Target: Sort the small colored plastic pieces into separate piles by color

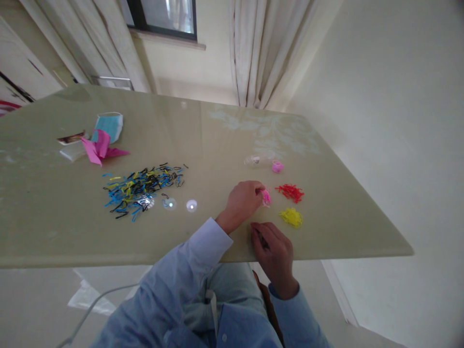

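Note:
My left hand (243, 202) reaches across the table, its fingers closed at the edge of a small pile of pink rubber bands (267, 198). Close by, nearer the table's front edge, my right hand (274, 246) is curled with thumb and forefinger pressed together; whatever it may hold is too small or hidden to make out. To the right of my hands lie a pile of red rubber bands (291, 192) and a pile of yellow rubber bands (291, 217). A large mixed heap of blue, black and yellow rubber bands (145, 186) spreads over the left side.
Beyond my hands, a clear plastic container (259, 160) lies beside a small pink ring-shaped item (277, 166). A folded pink paper piece (101, 147), a blue face mask (110, 126) and a clear packet (72, 151) lie at the back left. The table's front edge (163, 258) runs below my wrists.

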### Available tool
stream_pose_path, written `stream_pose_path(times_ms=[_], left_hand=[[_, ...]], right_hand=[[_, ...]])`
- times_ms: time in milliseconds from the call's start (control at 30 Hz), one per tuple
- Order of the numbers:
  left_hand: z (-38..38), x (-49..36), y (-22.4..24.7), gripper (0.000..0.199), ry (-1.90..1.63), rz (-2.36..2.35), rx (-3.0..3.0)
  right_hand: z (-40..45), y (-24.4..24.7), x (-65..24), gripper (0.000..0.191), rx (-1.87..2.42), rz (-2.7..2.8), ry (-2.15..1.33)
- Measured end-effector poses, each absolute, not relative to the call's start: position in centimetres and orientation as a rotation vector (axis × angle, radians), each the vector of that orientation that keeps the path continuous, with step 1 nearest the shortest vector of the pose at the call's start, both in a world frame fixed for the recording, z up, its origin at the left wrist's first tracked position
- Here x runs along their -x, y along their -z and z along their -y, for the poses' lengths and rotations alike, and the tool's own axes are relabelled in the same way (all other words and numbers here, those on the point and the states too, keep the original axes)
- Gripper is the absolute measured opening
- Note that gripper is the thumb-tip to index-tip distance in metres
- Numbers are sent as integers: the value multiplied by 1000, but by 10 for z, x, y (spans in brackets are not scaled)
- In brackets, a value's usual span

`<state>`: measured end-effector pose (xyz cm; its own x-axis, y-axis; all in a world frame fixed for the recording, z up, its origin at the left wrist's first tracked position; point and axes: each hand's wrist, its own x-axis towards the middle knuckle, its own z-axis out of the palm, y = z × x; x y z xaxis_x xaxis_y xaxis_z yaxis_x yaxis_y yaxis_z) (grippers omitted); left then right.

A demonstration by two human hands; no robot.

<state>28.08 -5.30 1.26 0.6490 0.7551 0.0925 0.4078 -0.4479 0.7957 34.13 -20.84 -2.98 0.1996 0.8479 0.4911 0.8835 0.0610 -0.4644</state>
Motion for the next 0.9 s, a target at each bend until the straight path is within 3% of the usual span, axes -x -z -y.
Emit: stream_pose_path(times_ms=[233,467,700,900], left_hand=[[55,-255,-21,20,-709,-846,-1917],[60,-175,-13,20,-769,-984,-1883],[77,-101,13,21,-926,-1108,-1824],[79,-96,11,20,-983,-1079,-1596]], right_hand=[[208,28,-341,18,1759,1612,67],[205,20,-346,15,1724,1552,-51],[176,-31,-324,15,1569,1592,-363],[91,-63,-294,19,1423,1691,-532]])
